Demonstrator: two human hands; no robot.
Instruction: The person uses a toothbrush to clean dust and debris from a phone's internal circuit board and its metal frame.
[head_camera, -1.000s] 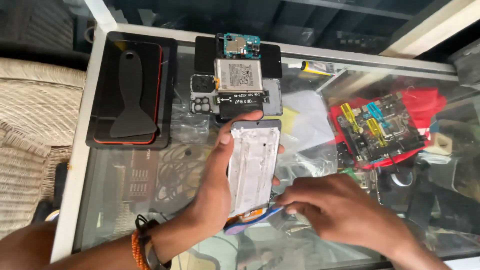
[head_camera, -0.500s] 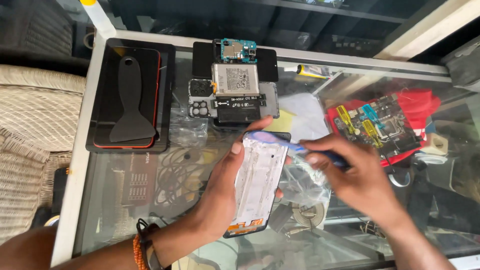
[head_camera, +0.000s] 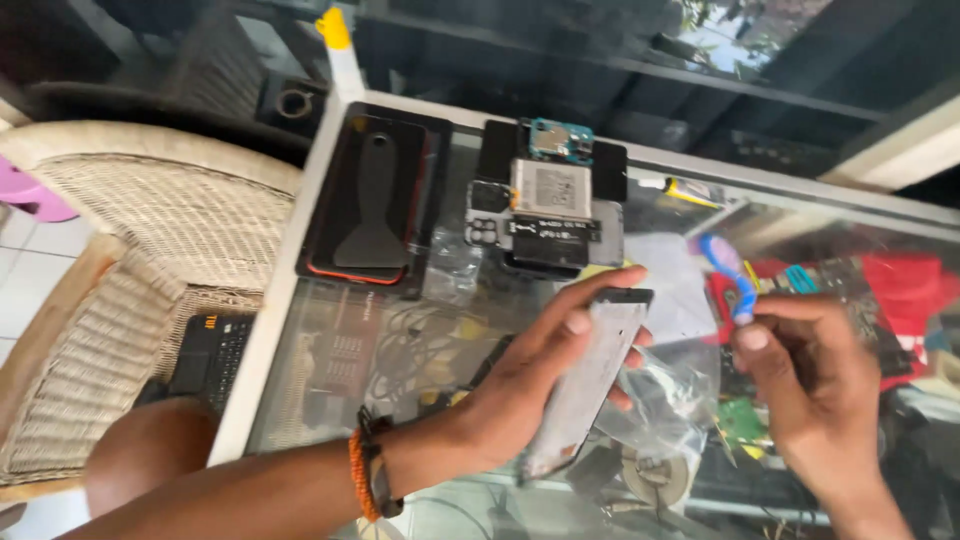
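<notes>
My left hand grips a phone display panel, tilted on edge with its pale silver back facing me, above a glass counter. My right hand is apart from the panel, to its right, and holds a small blue and pink tool upright between thumb and fingers. A crumpled clear plastic bag lies between the two hands. At the far side of the counter lies an opened phone body showing its battery and circuit board.
A black and orange mat bearing a dark scraper lies at the counter's far left. Red and green parts clutter the right side. A small glue tube lies near the back edge. A wicker chair stands left of the counter.
My right hand has drawn away from the panel to the right, lifting the blue tool upright. My left hand has turned the panel more on edge.
</notes>
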